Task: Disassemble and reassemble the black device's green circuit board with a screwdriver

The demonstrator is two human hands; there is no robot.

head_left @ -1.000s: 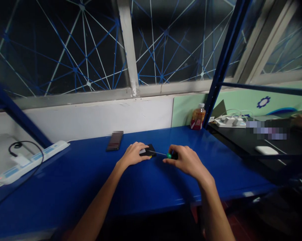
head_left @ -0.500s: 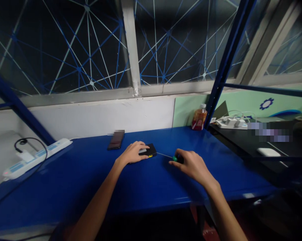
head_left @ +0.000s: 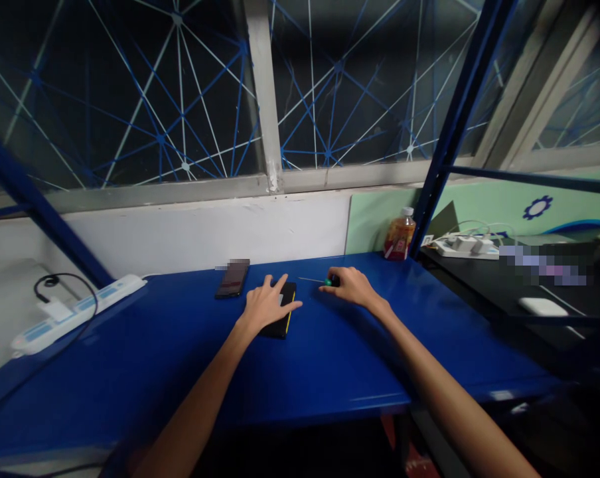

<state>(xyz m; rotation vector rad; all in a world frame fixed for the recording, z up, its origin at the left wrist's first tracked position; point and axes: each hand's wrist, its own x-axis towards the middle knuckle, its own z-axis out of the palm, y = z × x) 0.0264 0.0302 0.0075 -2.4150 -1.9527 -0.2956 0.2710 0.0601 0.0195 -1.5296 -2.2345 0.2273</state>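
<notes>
My left hand (head_left: 269,305) lies on a flat black box-like object (head_left: 281,325) with a yellow strip along its right edge. Its fingers are spread, and they cover much of the object's top, where a small pale patch shows. To the right, my right hand (head_left: 350,285) grips a screwdriver (head_left: 328,283) by its green and black handle. The thin metal shaft points left, its tip just beyond the far right corner of the black object and apart from it. Behind my left hand a dark phone (head_left: 233,279) rests on the blue table (head_left: 324,372).
A white power strip (head_left: 81,315) with a plugged-in black cable lies at the left. At the back right corner stands a bottle (head_left: 400,236) of reddish drink. Beyond the blue post (head_left: 444,143), a black desk holds another power strip (head_left: 466,248) and a white case (head_left: 543,307).
The black object has turned, so its yellow edge now faces right. My left hand's fingers have spread. My right hand has moved away from me and slightly left with the screwdriver.
</notes>
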